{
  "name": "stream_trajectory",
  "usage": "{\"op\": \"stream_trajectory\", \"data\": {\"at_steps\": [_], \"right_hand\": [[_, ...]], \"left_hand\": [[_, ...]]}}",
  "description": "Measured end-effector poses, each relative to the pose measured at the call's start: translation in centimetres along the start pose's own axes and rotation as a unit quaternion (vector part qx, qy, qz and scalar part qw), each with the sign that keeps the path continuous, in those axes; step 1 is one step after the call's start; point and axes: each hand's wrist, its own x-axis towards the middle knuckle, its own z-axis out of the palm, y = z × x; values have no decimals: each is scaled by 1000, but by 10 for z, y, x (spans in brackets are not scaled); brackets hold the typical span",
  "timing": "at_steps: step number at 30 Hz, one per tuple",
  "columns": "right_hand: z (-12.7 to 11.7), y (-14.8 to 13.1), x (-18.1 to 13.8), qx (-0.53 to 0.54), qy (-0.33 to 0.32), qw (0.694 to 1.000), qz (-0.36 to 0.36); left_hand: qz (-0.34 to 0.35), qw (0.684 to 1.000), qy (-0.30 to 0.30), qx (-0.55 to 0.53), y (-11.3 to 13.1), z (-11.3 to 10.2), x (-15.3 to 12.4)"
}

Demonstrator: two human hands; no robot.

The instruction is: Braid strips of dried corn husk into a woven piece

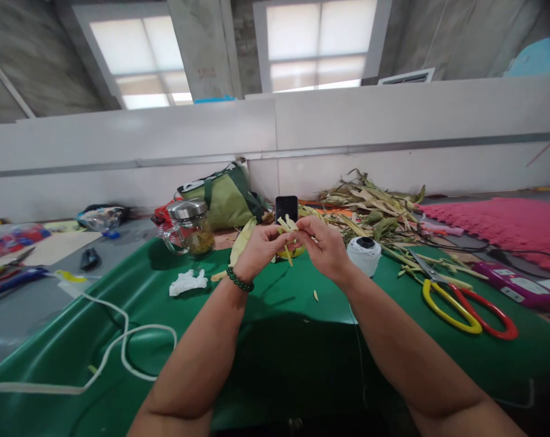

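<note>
Over the green cover, both hands meet at a pale yellow-green corn husk with torn strips. My left hand, with a dark bead bracelet above it, pinches the husk from the left. From the other side my right hand grips it between thumb and fingers. A narrow strip hangs down between the hands. Behind my left hand lies a broader pale husk. A spool of white thread stands right of my right hand. The exact finger contact is too small to make out.
Scissors with yellow and red handles lie at right, near a magenta device. A heap of husks and an upright phone are behind. At left are a glass jar, crumpled tissue and white cord.
</note>
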Motion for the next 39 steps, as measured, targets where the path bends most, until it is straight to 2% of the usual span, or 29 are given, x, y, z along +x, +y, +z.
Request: {"op": "stream_trajectory", "data": {"at_steps": [5, 11, 17, 29, 36, 39], "right_hand": [[-4, 1, 4, -23, -26, 999, 13], [-3, 1, 5, -31, -5, 999, 26], [-5, 1, 5, -30, 15, 999, -2], [-9, -1, 6, -31, 18, 999, -32], [-12, -1, 6, -32, -43, 994, -97], [-12, -1, 5, -18, -46, 994, -100]], "left_hand": [[-35, 997, 37, -58, 5, 1, 0], [-74, 994, 29, -80, 2, -3, 2], [-91, 989, 3, -120, 5, -4, 2], [-111, 977, -4, -180, 10, -6, -1], [-115, 974, 20, -194, 4, -11, 2], [-124, 971, 18, -202, 4, -12, 3]]}}
